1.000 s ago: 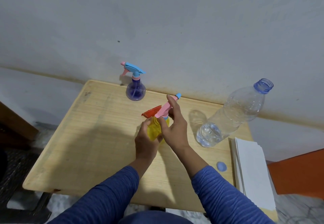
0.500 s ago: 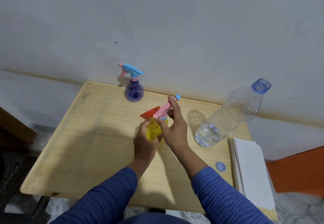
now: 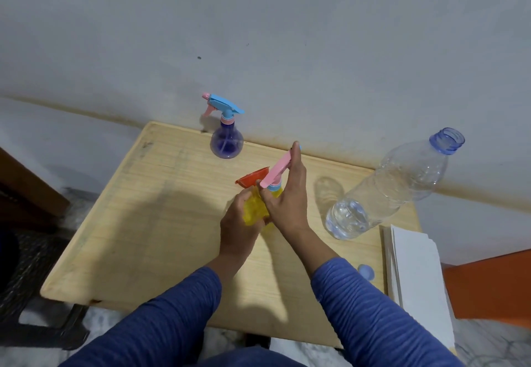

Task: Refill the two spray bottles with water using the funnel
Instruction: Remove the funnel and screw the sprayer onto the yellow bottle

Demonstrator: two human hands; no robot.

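Since a second ago: your two hands have stayed on the yellow bottle at mid-bench, and the view has only shifted a little; the pink trigger head now stands steeper in your right hand.
Sleeves: both your forearms in blue ribbed sleeves point(image 3: 370, 306) come in from the near edge and meet over the middle of the bench point(image 3: 138, 223).
Loose cap: a small blue cap point(image 3: 366, 271) lies on the bench just beside your right sleeve, near a stack of white paper point(image 3: 416, 274) at the right edge.
Left hand: your left hand point(image 3: 240, 224) is curled round the body of the yellow spray bottle point(image 3: 254, 208), gripping it from the left.
Right hand: your right hand point(image 3: 287, 197) holds the pink spray head point(image 3: 276, 172) at the bottle's neck, thumb down by the collar and fingers running up along the pink top to its tip.
Funnel: the red funnel point(image 3: 252, 180) sits just behind the yellow bottle, partly hidden by the spray head.
Water bottle: a clear water bottle point(image 3: 396, 183), uncapped and partly filled, stands to your right.
Far bottle: the purple spray bottle point(image 3: 227, 142), with a blue and pink head, stands upright at the far edge by the wall point(image 3: 258, 36), well apart from your hands.
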